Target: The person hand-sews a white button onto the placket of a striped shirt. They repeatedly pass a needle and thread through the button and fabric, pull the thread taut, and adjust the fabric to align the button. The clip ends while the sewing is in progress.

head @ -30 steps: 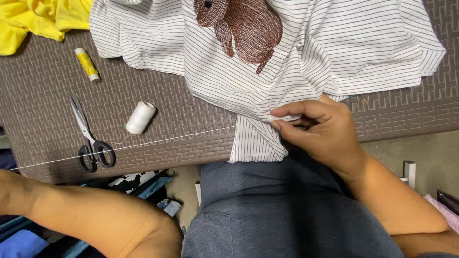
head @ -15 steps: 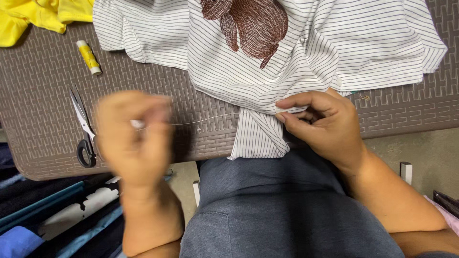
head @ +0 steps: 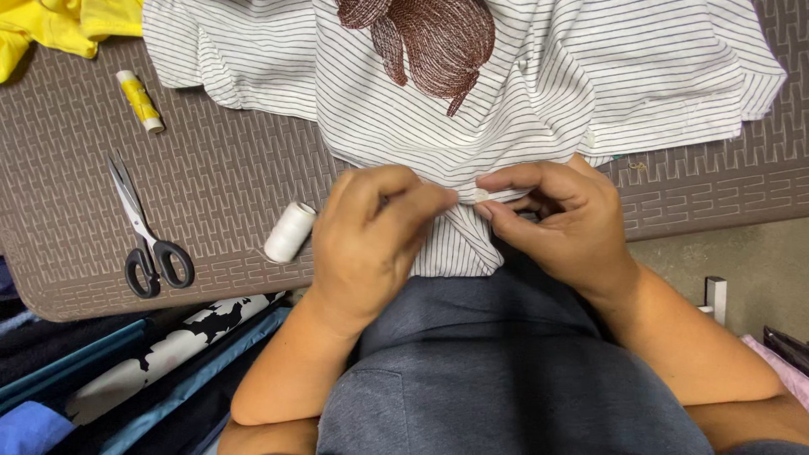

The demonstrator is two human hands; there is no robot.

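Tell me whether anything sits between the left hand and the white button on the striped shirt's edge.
Nothing visible does. The left hand has its fingertips right up against the small white button, which the right hand pinches together with the edge of the striped shirt. The thread spool and scissors lie off to the left.

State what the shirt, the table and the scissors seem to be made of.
Shirt: thin woven cloth, matte; it creases softly. Table: probably moulded plastic, brown, with a woven-look relief. Scissors: shiny metal blades, black handles, likely plastic.
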